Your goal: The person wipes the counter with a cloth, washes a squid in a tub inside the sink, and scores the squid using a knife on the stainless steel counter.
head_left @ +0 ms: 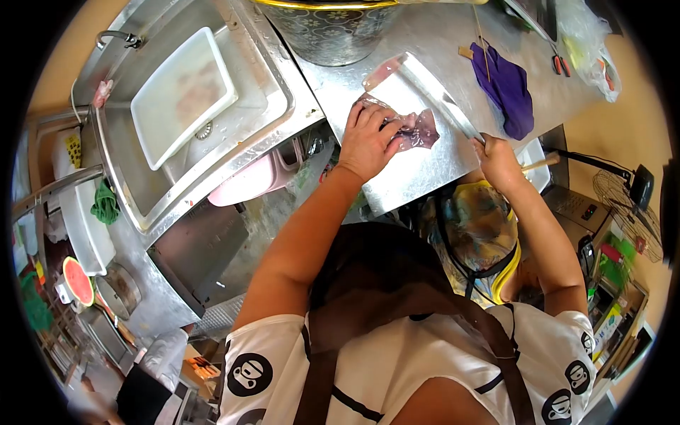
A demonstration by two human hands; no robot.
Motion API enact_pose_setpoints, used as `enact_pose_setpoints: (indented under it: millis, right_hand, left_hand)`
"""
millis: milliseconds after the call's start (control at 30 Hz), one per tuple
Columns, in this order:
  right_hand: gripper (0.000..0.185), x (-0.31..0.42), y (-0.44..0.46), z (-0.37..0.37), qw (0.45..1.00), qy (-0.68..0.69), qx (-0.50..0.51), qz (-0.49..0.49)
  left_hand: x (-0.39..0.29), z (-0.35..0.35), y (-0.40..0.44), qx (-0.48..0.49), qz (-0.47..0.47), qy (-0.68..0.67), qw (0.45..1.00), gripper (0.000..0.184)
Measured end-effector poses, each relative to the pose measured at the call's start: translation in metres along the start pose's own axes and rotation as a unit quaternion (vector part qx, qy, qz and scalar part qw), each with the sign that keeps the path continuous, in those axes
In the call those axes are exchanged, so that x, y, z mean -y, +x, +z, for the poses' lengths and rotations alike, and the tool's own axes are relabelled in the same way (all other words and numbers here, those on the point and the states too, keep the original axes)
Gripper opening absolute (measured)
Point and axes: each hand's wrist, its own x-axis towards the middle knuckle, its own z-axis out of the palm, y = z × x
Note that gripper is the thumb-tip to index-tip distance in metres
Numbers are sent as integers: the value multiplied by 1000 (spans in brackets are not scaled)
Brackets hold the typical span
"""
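My left hand lies with its fingers spread over the left part of a dark, wet, purplish piece of flesh on the metal worktop. My right hand is closed round the handle of a large knife, whose broad blade points away to the upper left, just beyond the flesh. Near the blade's far end lies a pinkish flat piece. A purple cloth rests to the right of the knife.
A sink holding a white tray stands at the left. A patterned bucket is at the worktop's back. Red-handled scissors and a plastic bag lie at the back right. A pink basin sits below the sink.
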Motion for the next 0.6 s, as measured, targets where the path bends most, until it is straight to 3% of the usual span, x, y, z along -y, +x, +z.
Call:
enact_pose_setpoints:
  millis: [233,600]
  right_hand:
    - [22,50,22,-1,994,-27,51,-90]
    - [17,72,62,10,988,-70,99,-100]
  left_hand:
    - [-1,0,-1,2,-3,5,1000,32]
    - [-1,-2,0,28,3,8,1000,33]
